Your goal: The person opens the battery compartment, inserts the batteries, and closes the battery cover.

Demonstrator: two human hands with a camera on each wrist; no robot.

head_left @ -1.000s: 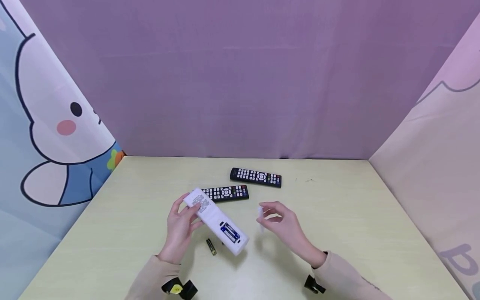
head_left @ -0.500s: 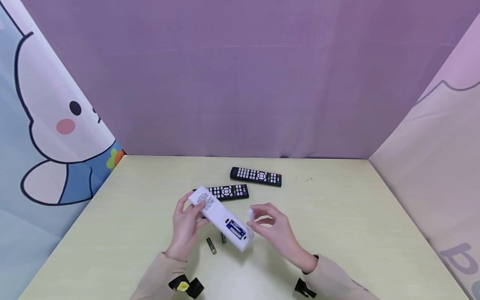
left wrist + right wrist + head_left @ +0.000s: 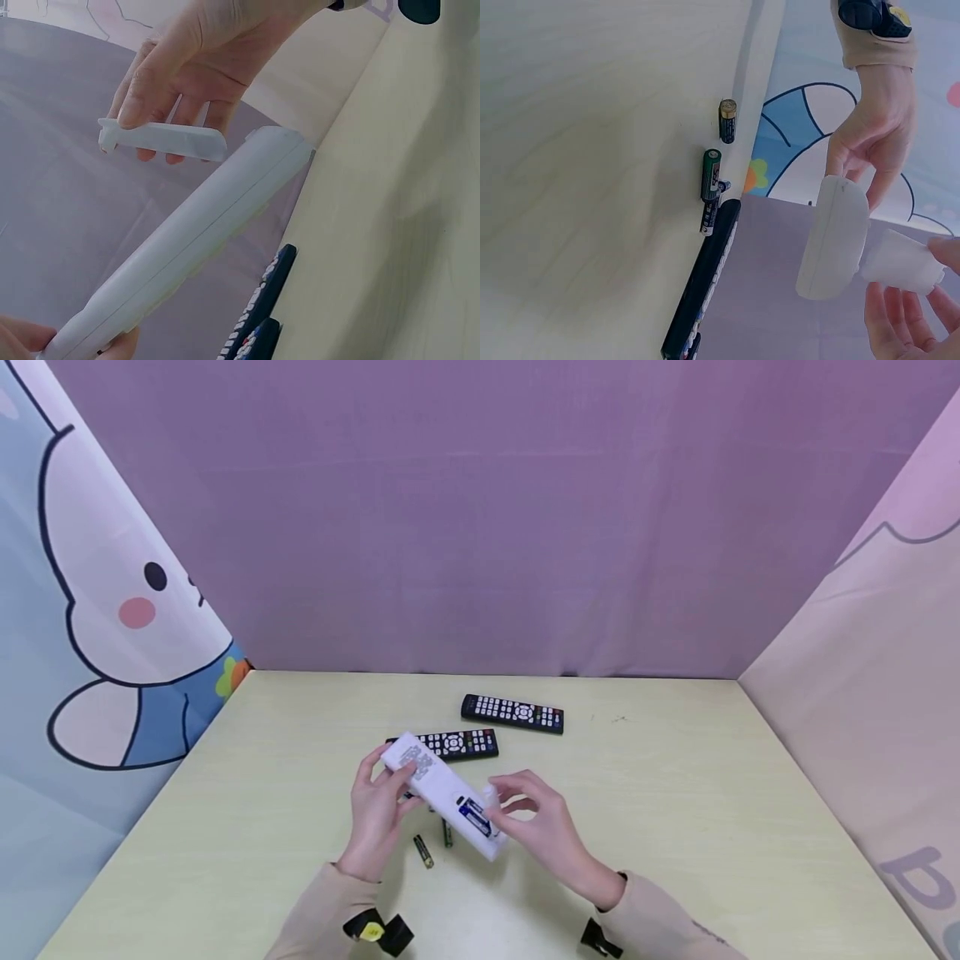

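My left hand grips the upper end of a white remote control, holding it tilted above the table with its back toward me. Blue batteries sit in the uncovered compartment near its lower end. Between thumb and fingers, my right hand pinches a white battery cover. In the left wrist view the cover is raised over the remote's end, with its near tip close to the casing; whether they touch I cannot tell. The right wrist view has the cover right beside the remote's end.
Two black remote controls, one farther back and one partly behind the white remote, lie on the table. Several loose batteries lie below the hands, among them a dark one and a green one. A purple curtain stands behind.
My right hand has moved left with the battery cover, bringing it from well apart to the remote's compartment end. My left hand and the white remote have shifted slightly right.
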